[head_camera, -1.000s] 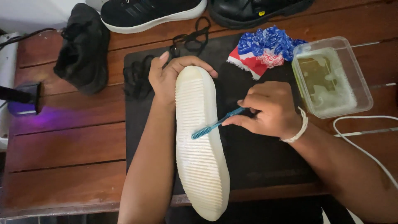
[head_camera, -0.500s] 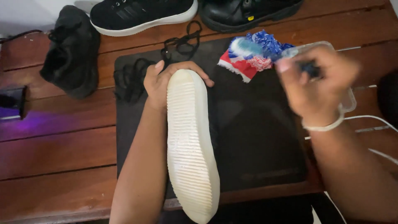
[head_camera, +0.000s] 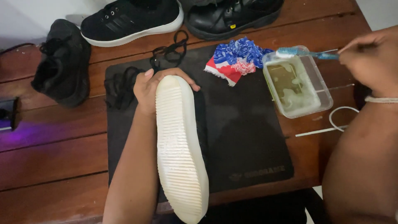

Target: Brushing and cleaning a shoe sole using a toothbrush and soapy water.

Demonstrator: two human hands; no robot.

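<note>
Here, white ribbed sole (head_camera: 180, 145) (upturned), toothbrush (head_camera: 304, 52) raised

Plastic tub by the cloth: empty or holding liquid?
Holding liquid: the lidless clear tub shows murky, foamy liquid inside; the right hand holds the toothbrush over it.

A home shoe-cleaning spot: wooden table (head_camera: 54, 166), black mat (head_camera: 248, 137), shoes (head_camera: 132, 20) and soapy tub (head_camera: 296, 83).

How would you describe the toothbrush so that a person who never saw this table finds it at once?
Start at the black mat on the wooden table; off its right edge sits a clear plastic tub of cloudy liquid. Over the tub's far rim, the right hand holds the toothbrush. It is the only thin blue stick, with a white bristle head.
</note>
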